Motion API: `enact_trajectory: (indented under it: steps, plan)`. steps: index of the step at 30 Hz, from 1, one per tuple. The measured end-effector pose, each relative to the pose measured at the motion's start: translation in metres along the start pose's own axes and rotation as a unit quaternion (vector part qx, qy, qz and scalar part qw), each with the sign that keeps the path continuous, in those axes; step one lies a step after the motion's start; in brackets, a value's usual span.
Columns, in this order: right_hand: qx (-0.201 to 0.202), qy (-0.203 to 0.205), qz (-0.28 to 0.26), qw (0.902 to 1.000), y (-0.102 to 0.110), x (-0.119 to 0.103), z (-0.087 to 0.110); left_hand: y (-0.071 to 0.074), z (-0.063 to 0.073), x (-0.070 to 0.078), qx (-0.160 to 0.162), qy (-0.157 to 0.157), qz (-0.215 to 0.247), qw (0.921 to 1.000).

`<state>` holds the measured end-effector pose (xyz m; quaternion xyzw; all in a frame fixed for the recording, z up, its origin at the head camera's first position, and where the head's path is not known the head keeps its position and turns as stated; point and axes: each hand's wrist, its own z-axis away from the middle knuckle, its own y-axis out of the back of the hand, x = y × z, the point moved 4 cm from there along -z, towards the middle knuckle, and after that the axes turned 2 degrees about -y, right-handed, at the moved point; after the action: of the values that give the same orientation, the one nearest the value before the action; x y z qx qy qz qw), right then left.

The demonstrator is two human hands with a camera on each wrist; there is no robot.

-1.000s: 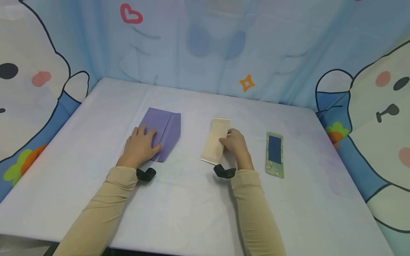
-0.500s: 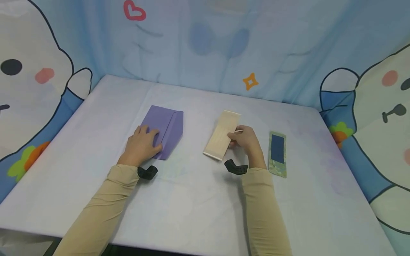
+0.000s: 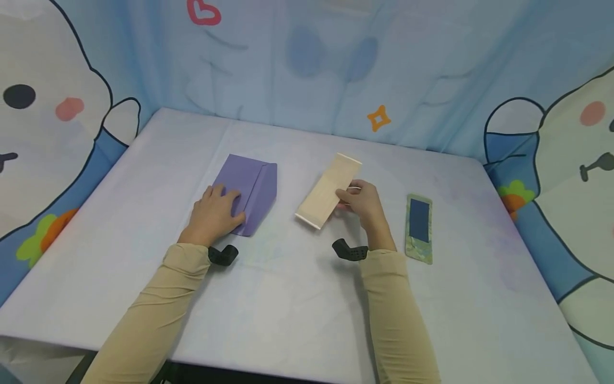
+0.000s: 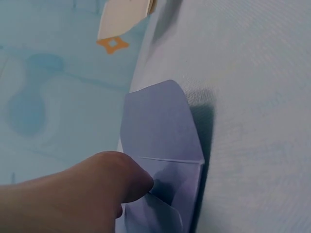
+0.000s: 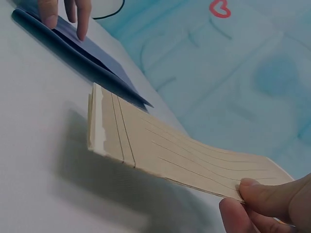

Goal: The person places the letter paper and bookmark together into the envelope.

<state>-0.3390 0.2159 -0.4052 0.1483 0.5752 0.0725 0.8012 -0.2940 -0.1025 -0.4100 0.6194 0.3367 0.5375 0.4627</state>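
A purple envelope (image 3: 251,184) lies on the table, its flap (image 4: 158,119) unfolded toward the right. My left hand (image 3: 214,212) rests on the envelope's body with fingers spread, and the thumb (image 4: 129,177) touches it near the mouth. To the right, my right hand (image 3: 363,201) pinches a folded cream letter paper (image 3: 328,192) by its right edge, between thumb and fingers. The paper is tilted and raised off the cloth, with a shadow under it. In the right wrist view thin printed lines and layered folds show on the paper (image 5: 160,145).
A narrow green card (image 3: 419,253) with a dark blue panel lies right of my right hand. White cloth (image 3: 283,298) covers the table. A blue printed curtain (image 3: 268,64) rises behind it. Each wrist wears a black camera (image 3: 349,249).
My right hand has lifted the letter paper off the table, moved it slightly away, and turned it so its near end points left toward the envelope. My left hand stays on the envelope.
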Motion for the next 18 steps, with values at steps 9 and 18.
enact_trajectory:
  steps: [9,18]
  plan:
    - [0.019,0.008,-0.013,0.9997,-0.007,-0.002,0.001,0.000,-0.002,0.001,0.000,-0.002,-0.005,1.0000]
    - [0.038,0.023,-0.046,0.9980,-0.017,-0.002,0.001,0.000,-0.001,0.000,0.005,-0.004,-0.011,0.9999]
